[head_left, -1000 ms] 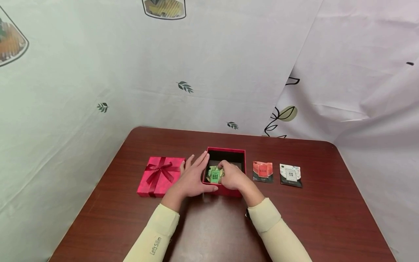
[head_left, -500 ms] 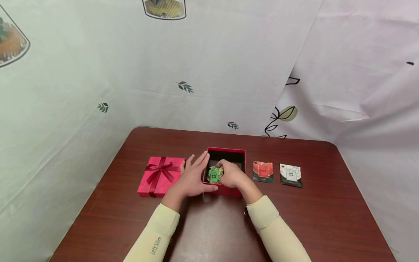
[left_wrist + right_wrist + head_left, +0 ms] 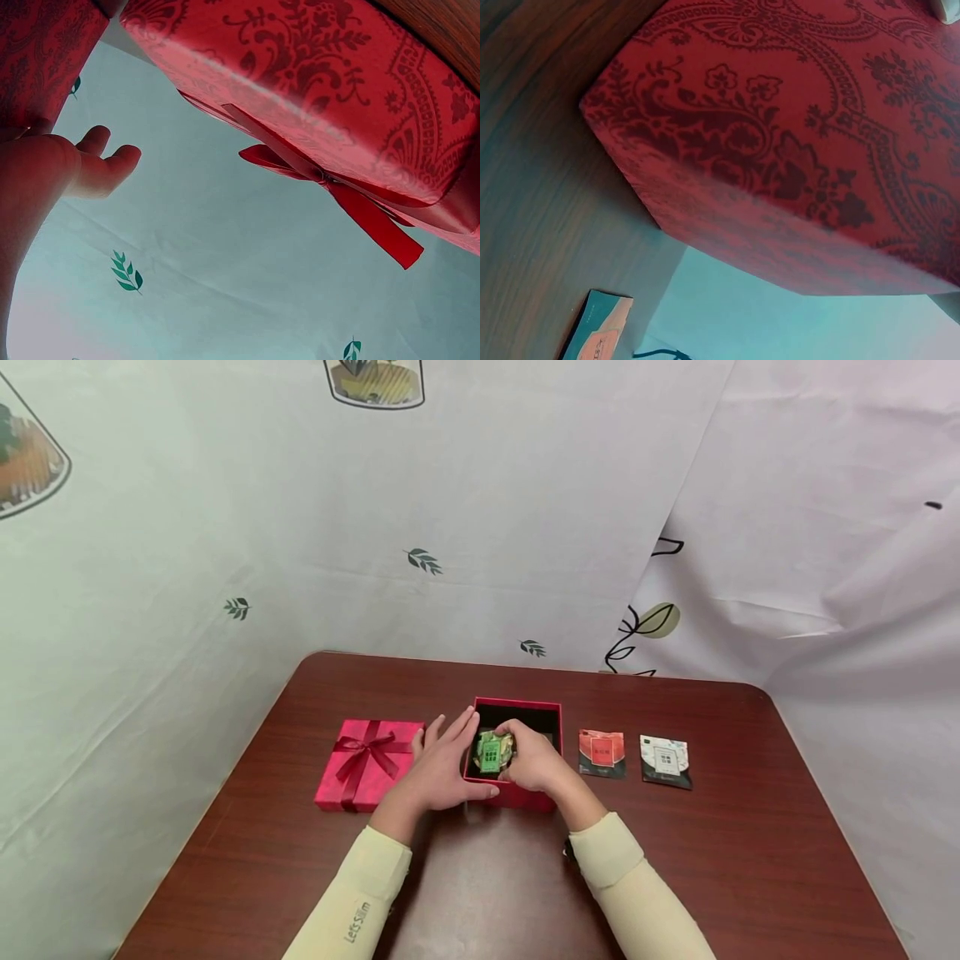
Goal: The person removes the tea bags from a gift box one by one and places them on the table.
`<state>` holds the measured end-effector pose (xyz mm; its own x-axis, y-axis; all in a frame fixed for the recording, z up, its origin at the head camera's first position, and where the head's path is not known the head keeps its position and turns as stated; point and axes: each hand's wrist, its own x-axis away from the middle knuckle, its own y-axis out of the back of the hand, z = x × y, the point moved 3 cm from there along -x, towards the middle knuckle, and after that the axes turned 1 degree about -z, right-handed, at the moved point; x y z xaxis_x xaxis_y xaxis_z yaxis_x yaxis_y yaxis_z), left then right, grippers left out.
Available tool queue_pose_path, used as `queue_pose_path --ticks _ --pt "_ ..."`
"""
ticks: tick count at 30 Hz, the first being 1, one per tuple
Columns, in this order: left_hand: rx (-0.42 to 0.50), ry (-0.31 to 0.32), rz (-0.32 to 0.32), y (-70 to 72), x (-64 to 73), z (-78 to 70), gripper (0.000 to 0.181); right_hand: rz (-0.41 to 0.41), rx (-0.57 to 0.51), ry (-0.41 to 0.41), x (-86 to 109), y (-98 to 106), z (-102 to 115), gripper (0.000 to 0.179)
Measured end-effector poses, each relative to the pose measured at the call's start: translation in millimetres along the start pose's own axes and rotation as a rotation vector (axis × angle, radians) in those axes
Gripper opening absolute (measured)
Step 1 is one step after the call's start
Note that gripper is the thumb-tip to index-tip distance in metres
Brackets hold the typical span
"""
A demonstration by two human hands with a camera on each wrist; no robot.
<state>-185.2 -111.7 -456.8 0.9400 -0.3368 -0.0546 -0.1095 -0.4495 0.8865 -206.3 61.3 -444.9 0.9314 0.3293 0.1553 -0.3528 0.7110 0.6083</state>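
Observation:
A red patterned gift box (image 3: 521, 795) with a dark inside stands uncovered on the table. My left hand (image 3: 444, 767) rests at its left side, fingers stretched along the left rim and thumb along the front. In the left wrist view, some fingers of that left hand (image 3: 82, 169) hang free beside the box (image 3: 45, 52). My right hand (image 3: 534, 763) reaches into the box over the front wall and pinches a green sachet (image 3: 491, 756) by its right edge. The right wrist view shows only the box's outer wall (image 3: 742, 135); the right fingers are hidden there.
The box's red lid (image 3: 330, 785) with a ribbon bow lies left of my left hand. Right of the box lie an orange sachet (image 3: 602, 752) and a white sachet (image 3: 665, 761) on the brown table (image 3: 750, 843). A pale printed curtain (image 3: 487, 593) hangs behind.
In the box, the green sachet has shifted slightly and turned a little under my right fingers. My left hand, the lid and the other two sachets stay put.

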Motion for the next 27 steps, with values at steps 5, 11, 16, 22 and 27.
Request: queue_pose_path --ticks 5,11,16,22,27 --pt "-0.005 0.005 -0.003 -1.6 -0.8 1.2 0.118 -0.059 -0.037 0.014 2.7 5.0 0.1 0.069" --pt "-0.009 0.015 0.001 -2.4 -1.7 1.6 0.119 -0.111 -0.086 0.012 5.3 10.6 -0.9 0.071" --pt "-0.008 0.030 0.017 -2.1 -2.0 1.5 0.120 -0.138 -0.089 0.026 9.4 15.1 -1.1 0.074" --pt "-0.007 0.031 0.023 -1.2 -2.1 0.6 0.120 -0.165 -0.123 0.041 17.4 19.7 -1.5 0.074" --pt "-0.018 0.038 0.027 -0.7 -2.0 0.6 0.121 -0.188 -0.145 0.043 24.7 26.4 -2.6 0.074"
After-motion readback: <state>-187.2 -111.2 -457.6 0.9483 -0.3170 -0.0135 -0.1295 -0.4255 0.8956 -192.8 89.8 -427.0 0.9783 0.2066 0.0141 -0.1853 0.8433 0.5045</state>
